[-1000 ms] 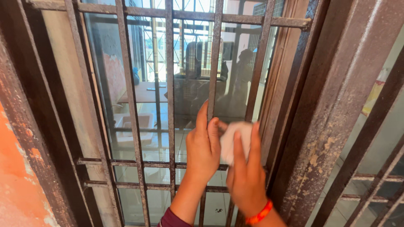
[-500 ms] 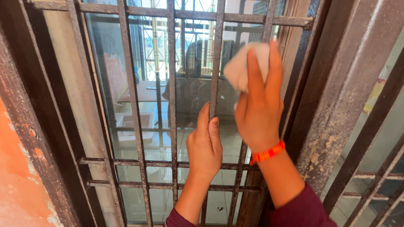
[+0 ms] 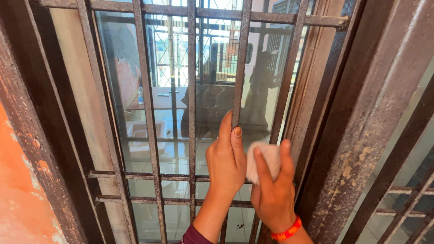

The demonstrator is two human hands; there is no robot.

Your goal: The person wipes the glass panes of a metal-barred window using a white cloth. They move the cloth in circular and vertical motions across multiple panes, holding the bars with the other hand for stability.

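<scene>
A window pane (image 3: 172, 113) sits behind a rusty metal grille of upright bars (image 3: 191, 90). My left hand (image 3: 225, 158) is wrapped around one upright bar (image 3: 240, 58) near the middle. Just right of it, my right hand (image 3: 271, 190) presses a small white cloth (image 3: 266, 159) flat against the glass, reaching between two bars. An orange band circles my right wrist. The glass reflects a room and a dark figure.
A wide rusty brown frame post (image 3: 361, 117) stands close on the right, with more grille bars (image 3: 398, 199) beyond it. An orange painted wall (image 3: 18, 190) borders the left. Two horizontal cross bars (image 3: 135, 176) run below my hands.
My right hand with the cloth swept from mid-height up to the top right of the pane, then back down beside my left hand. The left hand kept its grip on the bar.
</scene>
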